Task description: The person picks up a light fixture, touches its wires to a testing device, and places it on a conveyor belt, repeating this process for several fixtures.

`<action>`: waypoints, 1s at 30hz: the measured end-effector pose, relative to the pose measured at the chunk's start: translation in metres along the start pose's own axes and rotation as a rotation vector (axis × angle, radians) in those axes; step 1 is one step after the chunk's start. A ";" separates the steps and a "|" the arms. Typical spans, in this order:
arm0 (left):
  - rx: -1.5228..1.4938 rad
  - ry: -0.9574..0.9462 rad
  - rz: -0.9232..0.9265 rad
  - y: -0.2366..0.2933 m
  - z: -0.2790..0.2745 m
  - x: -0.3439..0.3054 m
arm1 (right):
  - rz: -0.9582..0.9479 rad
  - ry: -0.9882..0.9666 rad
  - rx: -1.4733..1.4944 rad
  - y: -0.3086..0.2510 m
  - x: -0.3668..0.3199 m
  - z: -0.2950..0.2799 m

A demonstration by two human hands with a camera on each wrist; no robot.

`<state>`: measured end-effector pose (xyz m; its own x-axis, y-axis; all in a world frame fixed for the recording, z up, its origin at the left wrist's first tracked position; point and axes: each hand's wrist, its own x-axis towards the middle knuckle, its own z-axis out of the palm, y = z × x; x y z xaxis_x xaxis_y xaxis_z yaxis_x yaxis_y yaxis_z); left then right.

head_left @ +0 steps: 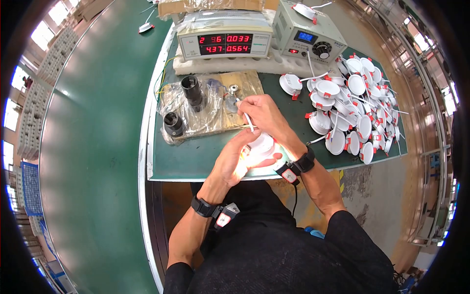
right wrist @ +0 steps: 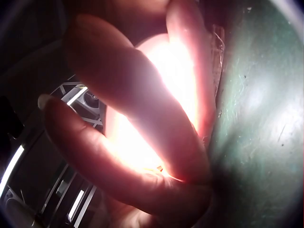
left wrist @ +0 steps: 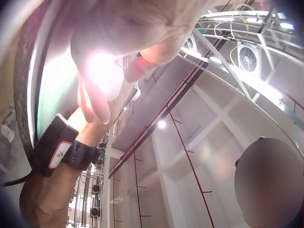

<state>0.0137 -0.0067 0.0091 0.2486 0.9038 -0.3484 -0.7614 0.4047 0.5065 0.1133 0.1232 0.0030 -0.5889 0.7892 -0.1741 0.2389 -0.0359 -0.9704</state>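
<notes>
A round white downlight [head_left: 263,143] is lit, its bright face turned down toward the near table edge. My left hand [head_left: 230,159] holds it from the left, fingers spread beneath. From its back a white cable [head_left: 248,121] runs up to my right hand [head_left: 264,112], which pinches it near the far end. That end sits by a round metal contact [head_left: 233,90] on the plastic-covered board [head_left: 215,126]. In the left wrist view the glowing lamp [left wrist: 103,73] hides detail around it. Fingers cross the glare of the downlight [right wrist: 165,61] in the right wrist view.
Two black sockets [head_left: 191,88] stand on the board's left part. Behind are a power meter [head_left: 225,41] with red digits and a grey box [head_left: 308,34] with a dial. Many white downlights [head_left: 356,84] are heaped at right. A long green surface [head_left: 98,161] lies left.
</notes>
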 end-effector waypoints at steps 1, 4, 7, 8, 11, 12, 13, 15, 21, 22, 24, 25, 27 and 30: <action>0.003 0.004 -0.002 0.000 0.000 0.000 | 0.004 -0.001 -0.001 0.000 0.000 0.000; -0.019 0.000 -0.003 0.000 0.000 0.000 | -0.020 0.008 -0.028 0.002 0.001 0.000; 0.035 0.004 0.008 0.001 0.005 -0.001 | 0.000 0.004 -0.028 0.000 0.001 -0.001; 0.068 0.008 0.012 0.001 0.006 -0.002 | 0.004 0.003 -0.035 -0.001 0.000 -0.001; 0.074 0.019 0.011 0.001 0.008 -0.001 | 0.014 0.005 -0.049 -0.003 -0.001 -0.002; 0.076 0.016 0.021 0.000 0.008 0.000 | 0.016 0.008 -0.049 -0.004 -0.001 -0.001; 0.079 0.014 0.030 -0.002 0.007 0.001 | 0.018 0.012 -0.048 -0.004 -0.002 -0.001; 0.082 0.019 0.034 -0.003 0.006 0.002 | 0.004 0.020 -0.044 -0.001 -0.001 0.000; 0.060 0.021 0.025 -0.002 0.008 0.003 | 0.012 0.013 -0.006 0.001 -0.001 -0.001; 0.054 0.016 0.023 -0.002 0.008 0.003 | 0.014 0.012 0.000 0.002 0.000 -0.001; 0.051 0.011 0.019 -0.002 0.009 0.003 | 0.017 0.010 -0.007 0.001 -0.001 -0.001; 0.053 0.012 0.016 -0.002 0.009 0.003 | 0.018 0.009 -0.010 0.000 -0.001 -0.002; 0.055 0.013 0.014 -0.002 0.009 0.003 | 0.011 0.014 -0.026 0.001 0.000 -0.002; 0.054 0.016 0.019 -0.003 0.007 0.003 | 0.011 0.019 -0.024 0.000 -0.001 -0.002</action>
<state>0.0209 -0.0037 0.0125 0.2245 0.9092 -0.3507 -0.7324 0.3948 0.5547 0.1155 0.1242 0.0032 -0.5717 0.8000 -0.1819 0.2641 -0.0305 -0.9640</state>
